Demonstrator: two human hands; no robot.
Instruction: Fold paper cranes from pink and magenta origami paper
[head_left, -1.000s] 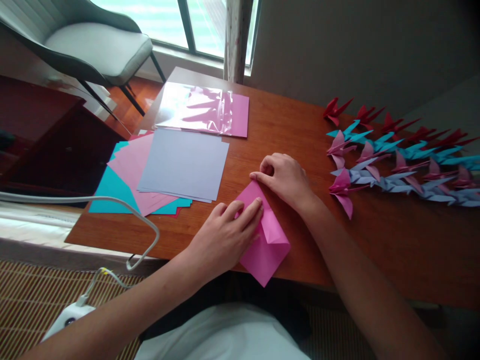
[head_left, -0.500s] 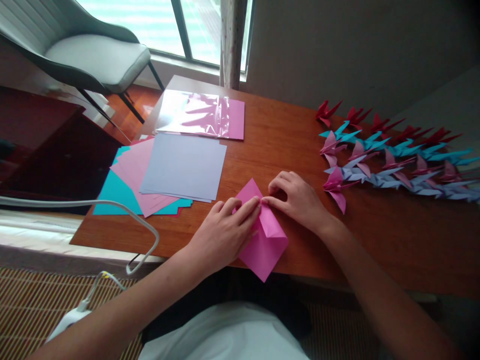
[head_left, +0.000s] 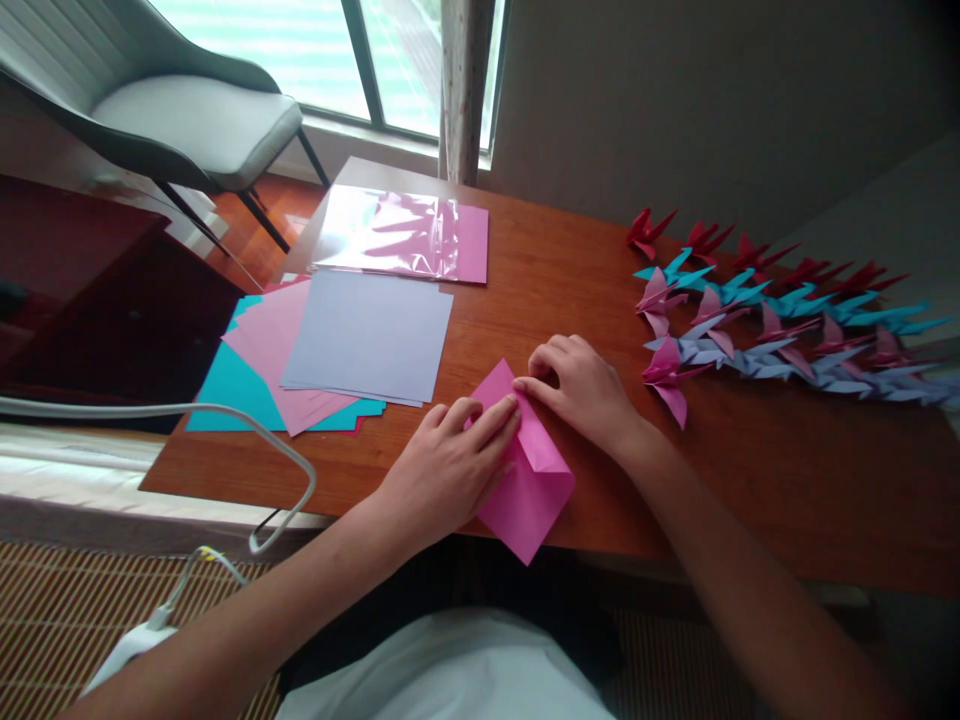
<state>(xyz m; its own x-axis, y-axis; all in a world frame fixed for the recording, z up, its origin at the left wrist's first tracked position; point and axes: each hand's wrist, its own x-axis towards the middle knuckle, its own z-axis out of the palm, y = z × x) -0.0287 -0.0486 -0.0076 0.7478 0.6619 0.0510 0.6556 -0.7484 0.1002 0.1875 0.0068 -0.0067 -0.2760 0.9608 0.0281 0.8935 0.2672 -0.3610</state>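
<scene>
The left hand (head_left: 446,465) lies palm down on a bright pink sheet of paper (head_left: 529,510), its fingers stretched forward and close together, the forefinger's tip resting near the middle of the sheet. The right hand (head_left: 581,390) is half curled at the far right side of the sheet, thumb reaching out to the paper's folded edge and the other fingers bent inward; whether thumb and forefinger pinch the paper cannot be told. The two hands are apart, with their fingertips near each other.

The sheet sits at the near edge of the wooden table (head_left: 555,275), turned so that one corner points toward the person and pokes slightly past that edge. A narrow flap is folded along its right side.

Left of the hands, toward the table's left edge, lavender sheets (head_left: 367,330) overlap light pink sheets (head_left: 270,335), with blue sheets (head_left: 232,390) under those. A clear packet (head_left: 405,235) with pink paper lies by the far left corner. Toward the right end, folded paper birds (head_left: 739,287) stand in rows, red ones nearest the far edge, a bright pink bird (head_left: 671,380) nearest the right hand.
</scene>
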